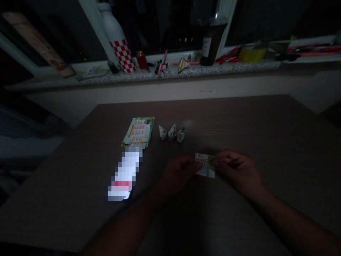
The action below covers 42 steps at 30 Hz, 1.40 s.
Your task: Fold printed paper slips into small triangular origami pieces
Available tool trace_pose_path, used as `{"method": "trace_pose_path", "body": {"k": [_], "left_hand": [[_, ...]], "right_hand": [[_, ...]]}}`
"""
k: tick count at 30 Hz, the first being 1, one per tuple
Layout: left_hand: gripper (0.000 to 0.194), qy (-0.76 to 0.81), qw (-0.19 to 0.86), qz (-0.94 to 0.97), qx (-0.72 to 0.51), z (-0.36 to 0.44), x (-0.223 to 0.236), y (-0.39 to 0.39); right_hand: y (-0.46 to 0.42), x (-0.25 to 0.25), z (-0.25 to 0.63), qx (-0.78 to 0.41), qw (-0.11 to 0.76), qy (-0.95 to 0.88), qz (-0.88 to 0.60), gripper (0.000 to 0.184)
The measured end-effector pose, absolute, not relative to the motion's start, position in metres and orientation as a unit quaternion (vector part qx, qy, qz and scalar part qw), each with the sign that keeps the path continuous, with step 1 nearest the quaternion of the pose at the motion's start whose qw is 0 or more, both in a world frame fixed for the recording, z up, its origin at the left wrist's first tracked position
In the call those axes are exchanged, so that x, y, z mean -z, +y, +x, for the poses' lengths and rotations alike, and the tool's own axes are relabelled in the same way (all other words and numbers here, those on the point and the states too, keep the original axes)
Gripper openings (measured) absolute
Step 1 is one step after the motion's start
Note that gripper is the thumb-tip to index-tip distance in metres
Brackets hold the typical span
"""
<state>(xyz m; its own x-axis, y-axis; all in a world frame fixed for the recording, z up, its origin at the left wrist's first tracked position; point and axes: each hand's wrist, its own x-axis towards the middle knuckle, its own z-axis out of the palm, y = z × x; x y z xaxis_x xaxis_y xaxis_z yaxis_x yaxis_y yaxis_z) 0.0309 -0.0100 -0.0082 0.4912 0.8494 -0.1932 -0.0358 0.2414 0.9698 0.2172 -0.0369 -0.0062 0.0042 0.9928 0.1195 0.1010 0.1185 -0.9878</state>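
A small folded piece of printed paper, white with green and orange, is held between my two hands above the table. My left hand pinches its left edge, thumb on top. On the right edge, my right hand pinches it between thumb and fingers. Beyond my hands, three small folded paper figures with pointed tips stand in a row. To their left lies a stack of printed sheets in similar colours. A phone with a bright, blurred-out screen lies just in front of the stack.
The dark wooden table reaches back to a wall under a granite windowsill. On the sill stand a white bottle with red checks, a small orange jar, a dark labelled bottle and a yellow container.
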Motion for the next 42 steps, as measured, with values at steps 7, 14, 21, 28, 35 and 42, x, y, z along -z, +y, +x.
{"method": "trace_pose_path", "body": {"k": [7,14,21,28,35,42], "left_hand": [[0.031,0.421,0.614,0.523,-0.416,0.026,0.013,-0.002],[0.024,0.375,0.659,0.537,-0.370,0.020,0.005,0.002],[0.029,0.378,0.668,0.532,-0.358,0.020,0.007,0.003],[0.035,0.338,0.559,0.643,-0.399,0.013,0.006,-0.005],[0.012,0.329,0.426,0.724,-0.431,0.013,0.008,-0.006],[0.008,0.333,0.433,0.709,-0.446,0.015,0.006,-0.008]], "right_hand": [[-0.041,0.012,0.218,-0.474,0.501,-0.587,-0.424,0.028],[-0.043,0.008,0.223,-0.518,0.433,-0.655,-0.340,0.051],[-0.042,0.006,0.222,-0.533,0.432,-0.641,-0.344,0.041],[-0.040,0.009,0.225,-0.387,0.511,-0.628,-0.442,0.035],[-0.039,0.003,0.224,-0.244,0.533,-0.687,-0.431,0.022],[-0.038,0.006,0.224,-0.258,0.533,-0.694,-0.409,0.024]]}}
